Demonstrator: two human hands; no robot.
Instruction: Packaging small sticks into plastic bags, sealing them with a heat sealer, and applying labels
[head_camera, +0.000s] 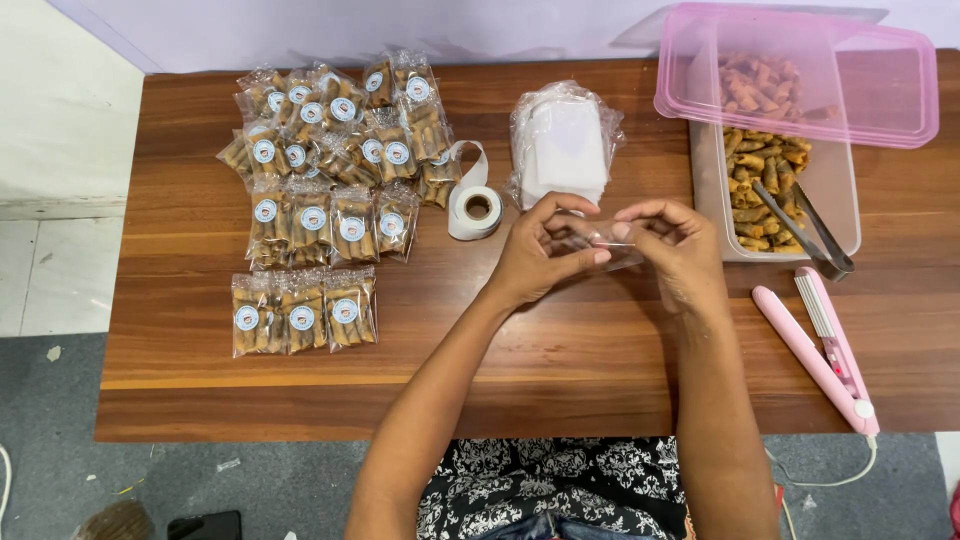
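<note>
Both of my hands meet over the middle of the brown wooden table (560, 360). My left hand (540, 250) and my right hand (675, 245) pinch a small clear plastic bag (605, 243) between their fingertips. The bag looks empty and is partly hidden by my fingers. Just beyond my hands lies a stack of empty clear bags (565, 145) and a roll of round stickers (475, 205).
Several sealed snack packets with round labels (320, 190) lie at the left. A clear tub of rolled fried snacks (765, 185) with metal tongs (805, 230) stands at the right, under a tilted pink lid (800, 70). A pink heat sealer (825, 345) lies near the right edge.
</note>
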